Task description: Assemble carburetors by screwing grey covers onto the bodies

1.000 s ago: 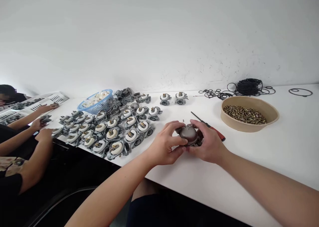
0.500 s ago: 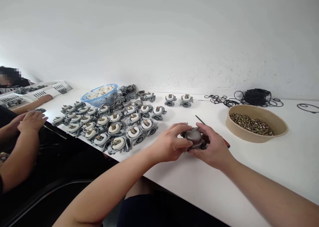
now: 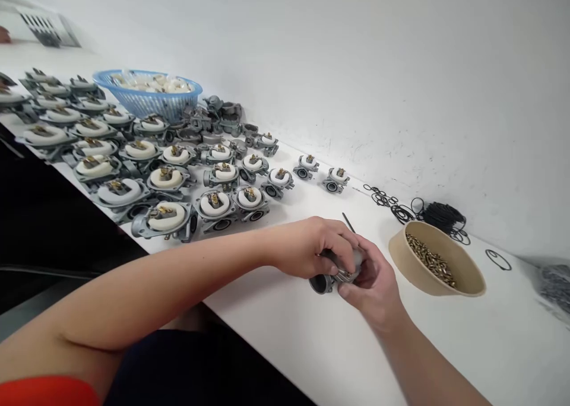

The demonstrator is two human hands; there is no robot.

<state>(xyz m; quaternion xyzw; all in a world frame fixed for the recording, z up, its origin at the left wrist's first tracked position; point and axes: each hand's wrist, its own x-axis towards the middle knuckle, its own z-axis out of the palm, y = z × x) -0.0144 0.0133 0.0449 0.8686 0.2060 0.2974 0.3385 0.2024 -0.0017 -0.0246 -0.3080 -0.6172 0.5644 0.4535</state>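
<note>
A grey metal carburetor [image 3: 321, 283] is held between both hands just above the white table. My left hand [image 3: 314, 246] grips it from the left and above, fingers curled over its rounded top. From the right, my right hand [image 3: 376, 281] wraps round it, thumb low on the near side. Much of the carburetor is hidden by fingers; its round open bore faces me at lower left. Behind the hands a thin dark screwdriver shaft [image 3: 348, 222] lies on the table. Two carburetors with white floats, one of them a carburetor [image 3: 336, 180], stand beyond.
Rows of carburetors with white floats [image 3: 164, 216] cover the left side. A blue basket [image 3: 146, 100] of white floats stands behind them, beside piled grey metal parts [image 3: 222, 118]. At right are a tan bowl [image 3: 469, 284] of brass-coloured screws, black rubber rings [image 3: 403, 213] and a black coil [image 3: 443, 216].
The camera view has tilted and swung. The carburetor has turned in my hands, so its bore now shows. My left fingers have shifted over its top. The co-worker's arms have mostly left the view.
</note>
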